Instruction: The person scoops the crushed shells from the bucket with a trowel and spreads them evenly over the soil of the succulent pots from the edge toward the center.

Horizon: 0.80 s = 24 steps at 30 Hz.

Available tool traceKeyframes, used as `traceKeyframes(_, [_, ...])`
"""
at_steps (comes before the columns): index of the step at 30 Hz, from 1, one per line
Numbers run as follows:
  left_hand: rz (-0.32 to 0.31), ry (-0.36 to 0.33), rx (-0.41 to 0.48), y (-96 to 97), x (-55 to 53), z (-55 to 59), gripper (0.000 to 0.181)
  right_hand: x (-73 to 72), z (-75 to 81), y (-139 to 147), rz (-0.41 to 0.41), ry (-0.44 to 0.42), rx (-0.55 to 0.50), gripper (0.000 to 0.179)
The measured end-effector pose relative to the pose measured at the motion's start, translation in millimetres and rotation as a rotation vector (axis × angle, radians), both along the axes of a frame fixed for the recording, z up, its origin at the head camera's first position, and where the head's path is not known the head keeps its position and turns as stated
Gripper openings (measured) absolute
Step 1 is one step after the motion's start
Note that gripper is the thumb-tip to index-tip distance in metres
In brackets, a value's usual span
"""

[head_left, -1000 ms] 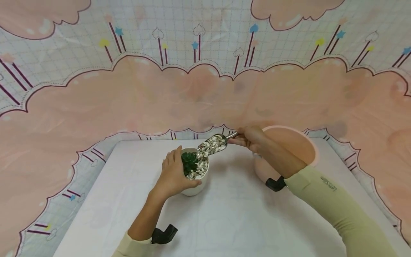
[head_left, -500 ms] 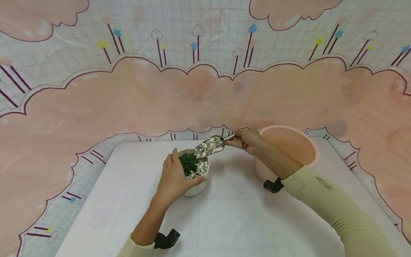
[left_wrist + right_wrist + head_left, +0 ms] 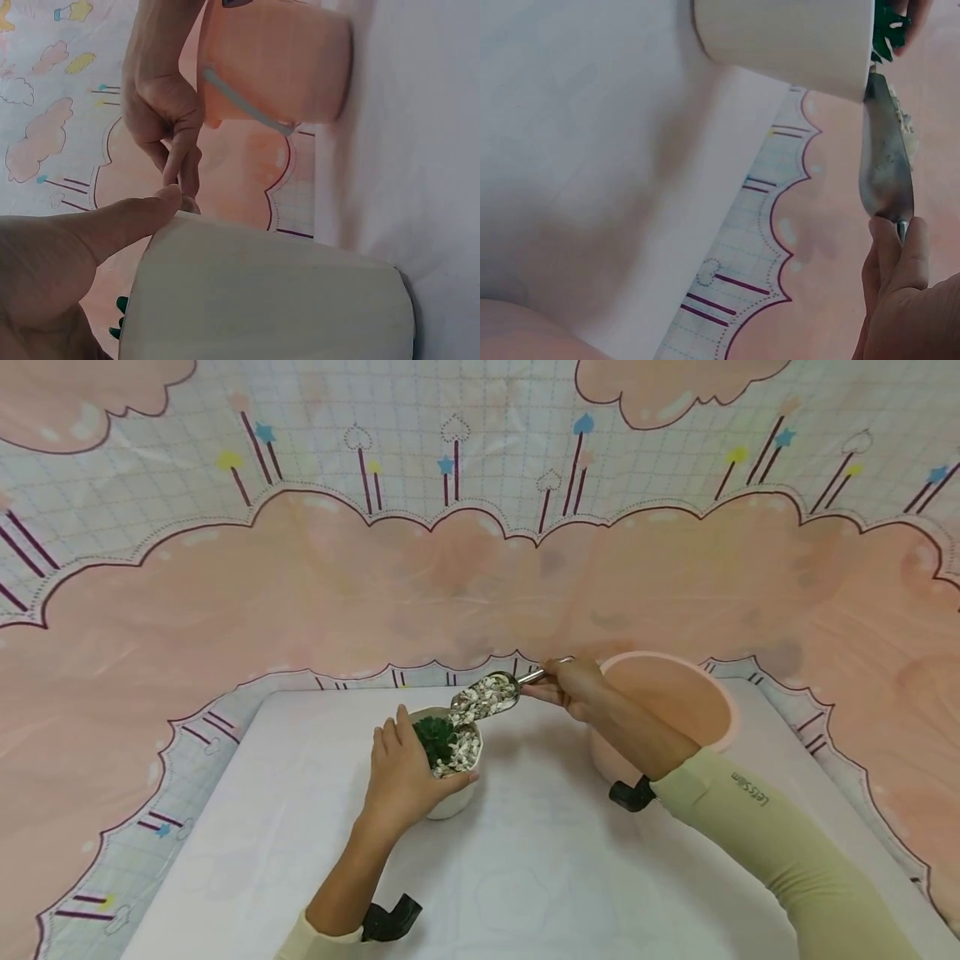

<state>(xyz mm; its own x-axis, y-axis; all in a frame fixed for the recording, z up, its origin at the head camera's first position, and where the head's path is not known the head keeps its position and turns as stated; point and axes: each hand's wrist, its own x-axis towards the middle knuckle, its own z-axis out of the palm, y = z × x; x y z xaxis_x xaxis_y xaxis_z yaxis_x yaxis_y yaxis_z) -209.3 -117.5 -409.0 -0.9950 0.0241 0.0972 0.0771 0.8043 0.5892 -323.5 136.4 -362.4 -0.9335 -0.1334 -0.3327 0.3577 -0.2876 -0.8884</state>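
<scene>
A white pot (image 3: 450,802) stands on the table with a green succulent (image 3: 435,739) in it. Pale stone chips (image 3: 457,756) cover the soil on the plant's right side. My left hand (image 3: 405,777) grips the pot around its rim, thumb at the near side and fingers at the far left. In my right hand (image 3: 573,687) is the handle of a metal scoop (image 3: 886,161), pinched between thumb and fingers. The scoop is heaped with more chips (image 3: 487,696). Its tip is right at the pot's right rim, tilted down toward the plant.
A pink bucket (image 3: 733,718) with a grey handle (image 3: 247,105) stands to the right, partly behind my right forearm. The white table (image 3: 525,877) ends at a patterned cloth backdrop (image 3: 360,585). Black camera mounts (image 3: 392,918) sit on both wrists.
The scoop and my right hand have shifted slightly left over the pot. My left thumb has moved a little along the rim. The whole view has drifted a little.
</scene>
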Motion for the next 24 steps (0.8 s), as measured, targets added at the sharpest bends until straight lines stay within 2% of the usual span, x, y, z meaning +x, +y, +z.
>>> traceKeyframes(4, [-0.002, 0.029, 0.017, -0.5, -1.4, -2.6, 0.137, -1.0, 0.9, -2.2, -0.009, 0.001, -0.004, 0.029])
traceKeyframes(14, [-0.066, -0.006, 0.033, -8.2, -6.8, -2.0, 0.136, -2.0, 2.3, -3.3, -0.010, 0.005, 0.002, 0.045])
traceKeyframes(18, [-0.057, -0.003, 0.031, -6.5, -5.3, -0.5, 0.135, -1.6, 2.6, -3.1, -0.010, 0.006, 0.004, 0.044])
traceKeyframes(24, [-0.003, 0.002, 0.041, 0.0, -2.6, -0.5, 0.139, -0.4, 2.5, -3.6, -0.020, 0.007, 0.009, 0.043])
